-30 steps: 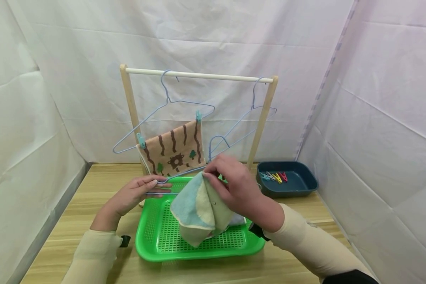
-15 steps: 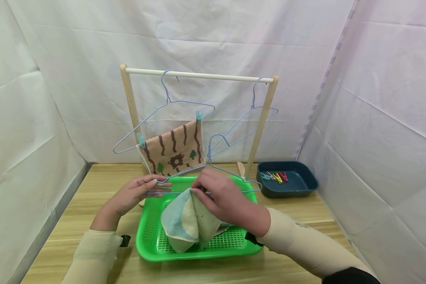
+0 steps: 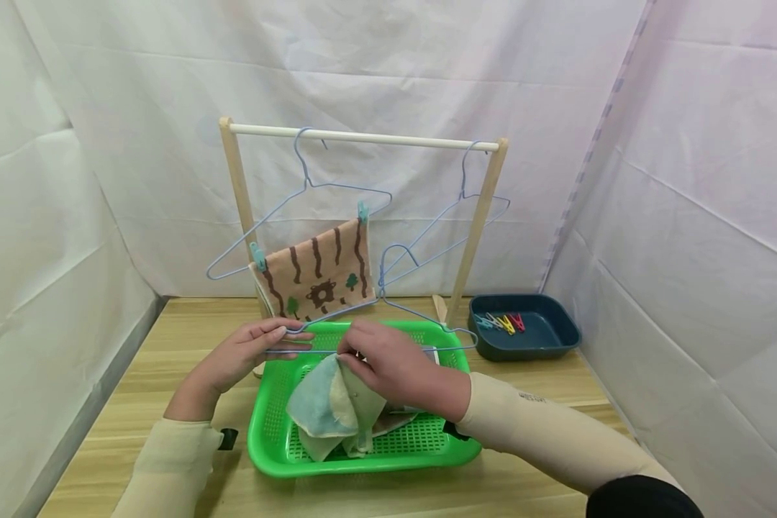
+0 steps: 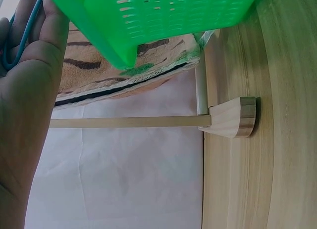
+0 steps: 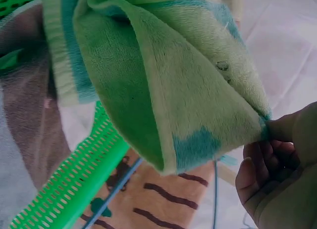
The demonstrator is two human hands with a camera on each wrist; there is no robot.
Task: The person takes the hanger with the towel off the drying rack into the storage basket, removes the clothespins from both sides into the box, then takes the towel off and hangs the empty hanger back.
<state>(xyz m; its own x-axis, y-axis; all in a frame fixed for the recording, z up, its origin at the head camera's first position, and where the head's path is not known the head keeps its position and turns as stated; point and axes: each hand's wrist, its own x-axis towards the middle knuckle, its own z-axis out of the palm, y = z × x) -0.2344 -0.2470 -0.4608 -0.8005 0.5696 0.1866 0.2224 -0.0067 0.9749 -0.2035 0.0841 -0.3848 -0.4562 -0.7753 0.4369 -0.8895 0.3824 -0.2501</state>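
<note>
My left hand grips the left corner of a blue wire hanger, thumb above and fingers at the wires. The hanger is level over a green basket, its hook upward. My right hand pinches a light blue and cream towel by one edge, close to the hanger's bottom wire. The towel hangs in folds from the fingertips, its lower part over the basket floor. In the right wrist view, thumb and fingers meet at the towel's corner. Brownish cloth lies behind it in the basket.
Behind stands a wooden rack with a white rod. From one hanger a brown-striped towel hangs by teal clothespins; another hanger is bare. A dark blue tray at right holds several clothespins.
My right hand has moved left and down with the towel, bringing its pinched edge from above the hanger's bottom wire to about its level. My left hand and its hanger have stayed put.
</note>
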